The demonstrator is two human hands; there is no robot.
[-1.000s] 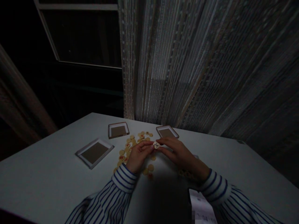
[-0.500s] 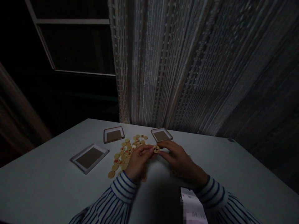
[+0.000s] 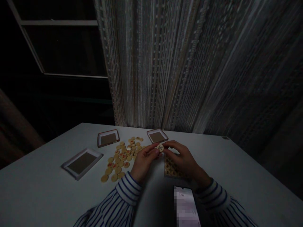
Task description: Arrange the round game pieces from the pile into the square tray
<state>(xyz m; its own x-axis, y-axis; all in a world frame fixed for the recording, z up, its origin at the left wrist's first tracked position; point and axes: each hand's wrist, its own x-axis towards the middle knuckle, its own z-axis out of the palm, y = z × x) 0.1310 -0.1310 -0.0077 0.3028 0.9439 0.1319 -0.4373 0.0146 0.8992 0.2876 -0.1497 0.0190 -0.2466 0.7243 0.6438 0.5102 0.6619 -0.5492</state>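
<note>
A round, pale wooden game piece (image 3: 160, 148) with a dark mark is held upright between my two hands. My left hand (image 3: 145, 160) has its thumb and fingers closed at the piece's left edge. At the right edge, the thumb and forefinger of my right hand (image 3: 181, 157) pinch it. A box (image 3: 166, 176) with similar dark-marked pieces in rows lies partly hidden under my right hand. Many loose wooden pieces (image 3: 121, 163), some with red marks and some blank side up, are heaped left of my left hand.
On the white table (image 3: 227, 170) lie three shallow trays: one at the left (image 3: 78, 178), one at the back left (image 3: 98, 145), one at the back middle (image 3: 166, 141). A lit phone (image 3: 188, 206) is near the front. Curtains (image 3: 151, 63) hang behind the table.
The view has shifted slightly to the right. My right hand has moved a little, uncovering part of the box of pieces. The piece stays between my fingers, its mark now turned differently.
</note>
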